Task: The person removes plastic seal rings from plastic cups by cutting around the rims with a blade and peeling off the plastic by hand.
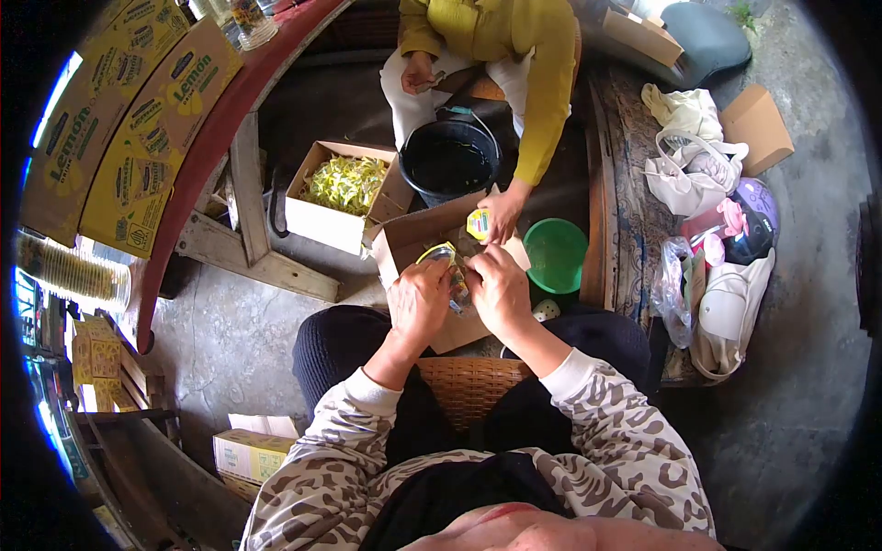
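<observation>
From my seat far from the scene, I see the left hand (419, 301) with its fingers curled down onto a clear, yellow-edged plastic piece (457, 290), pinching it. The piece sits between the two hands, over the open cardboard box (415, 231); fingers cover much of it, so I cannot make out its full shape. The right hand (501, 286) is bent close on its other side, thumb and forefinger near the edge, but its fingertips are hidden and I cannot tell whether they grip. Forearms and hands block most of the box's inside from me.

Just beyond, a co-worker's hand (504, 217) holds a yellow-topped cup (478, 224), partly covered by the fingers; that person's head is out of frame. The green basin (556, 255) stands to the right, the dark bucket (448, 196) behind, its contents too dark to read. At far left, the lens edge cuts off the lemon cartons (165, 138).
</observation>
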Available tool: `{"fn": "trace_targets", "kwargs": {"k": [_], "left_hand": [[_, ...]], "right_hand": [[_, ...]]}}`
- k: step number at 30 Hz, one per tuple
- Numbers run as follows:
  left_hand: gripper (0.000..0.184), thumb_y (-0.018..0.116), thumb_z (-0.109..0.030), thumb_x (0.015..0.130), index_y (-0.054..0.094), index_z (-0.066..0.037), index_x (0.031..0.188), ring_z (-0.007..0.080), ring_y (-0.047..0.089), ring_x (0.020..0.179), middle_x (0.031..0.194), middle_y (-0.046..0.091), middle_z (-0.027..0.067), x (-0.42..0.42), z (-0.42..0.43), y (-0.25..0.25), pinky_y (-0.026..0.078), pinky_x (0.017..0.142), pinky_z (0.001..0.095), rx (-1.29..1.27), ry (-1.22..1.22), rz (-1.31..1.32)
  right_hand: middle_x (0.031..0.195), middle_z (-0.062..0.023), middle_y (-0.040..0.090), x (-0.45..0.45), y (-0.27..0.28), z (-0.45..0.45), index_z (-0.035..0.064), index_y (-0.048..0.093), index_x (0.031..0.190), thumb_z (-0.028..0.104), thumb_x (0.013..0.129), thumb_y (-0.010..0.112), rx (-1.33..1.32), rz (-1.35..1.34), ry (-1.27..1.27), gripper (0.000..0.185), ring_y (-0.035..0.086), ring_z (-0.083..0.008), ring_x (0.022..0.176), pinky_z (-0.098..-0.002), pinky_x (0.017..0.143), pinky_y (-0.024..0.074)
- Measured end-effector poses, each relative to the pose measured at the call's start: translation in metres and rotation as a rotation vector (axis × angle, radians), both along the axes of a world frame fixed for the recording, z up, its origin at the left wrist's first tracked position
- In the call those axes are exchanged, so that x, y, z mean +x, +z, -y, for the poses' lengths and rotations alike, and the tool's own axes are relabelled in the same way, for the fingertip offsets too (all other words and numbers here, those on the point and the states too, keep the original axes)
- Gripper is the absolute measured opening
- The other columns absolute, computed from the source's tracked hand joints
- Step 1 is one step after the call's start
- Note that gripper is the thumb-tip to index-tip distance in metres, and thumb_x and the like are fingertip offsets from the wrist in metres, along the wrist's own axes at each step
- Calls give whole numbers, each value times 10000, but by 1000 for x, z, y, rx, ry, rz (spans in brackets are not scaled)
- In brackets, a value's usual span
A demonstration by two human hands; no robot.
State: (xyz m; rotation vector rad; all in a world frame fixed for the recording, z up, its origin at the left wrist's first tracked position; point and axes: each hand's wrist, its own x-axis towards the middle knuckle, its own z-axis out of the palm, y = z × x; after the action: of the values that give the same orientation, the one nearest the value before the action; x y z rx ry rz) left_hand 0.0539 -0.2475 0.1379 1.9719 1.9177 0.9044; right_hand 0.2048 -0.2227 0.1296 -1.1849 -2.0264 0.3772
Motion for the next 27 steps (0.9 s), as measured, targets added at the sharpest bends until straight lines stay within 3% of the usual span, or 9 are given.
{"fn": "trace_targets", "kwargs": {"k": [4,12,18,25,27], "left_hand": [[178,665,-201,893,726,-87,1015,361,678,785,849,694,161,0,-1,-6,536,677,436,-13,-16,-30],[180,679,-160,861,737,-97,1020,329,672,791,864,706,132,12,2,-11,538,695,427,64,-112,2],[171,677,-77,846,712,-17,1002,357,649,891,932,695,164,-1,-6,-1,520,770,430,86,-74,99],[156,651,-55,852,657,14,991,385,634,903,954,676,202,-4,-10,9,507,803,454,76,-28,284],[177,656,-79,895,646,25,1036,353,681,850,950,680,193,-4,-11,8,519,742,390,110,-37,303]], "right_hand": [[911,-146,558,0,-2,1,22,616,912,-14,742,696,-120,-12,-3,191,592,-347,897,-448,750,499],[903,-155,569,3,-13,-12,14,607,839,8,787,613,-31,181,-115,53,603,-343,914,-440,757,512],[821,-130,629,10,-11,-27,23,689,825,2,769,700,-154,-193,-149,61,646,-326,776,-420,705,507],[792,-94,596,11,7,-21,35,660,867,-21,779,717,1,-265,-89,119,636,-269,731,-377,635,506],[781,-85,585,9,9,-19,42,655,875,-24,775,723,42,-265,-72,137,631,-259,717,-369,609,503]]}}
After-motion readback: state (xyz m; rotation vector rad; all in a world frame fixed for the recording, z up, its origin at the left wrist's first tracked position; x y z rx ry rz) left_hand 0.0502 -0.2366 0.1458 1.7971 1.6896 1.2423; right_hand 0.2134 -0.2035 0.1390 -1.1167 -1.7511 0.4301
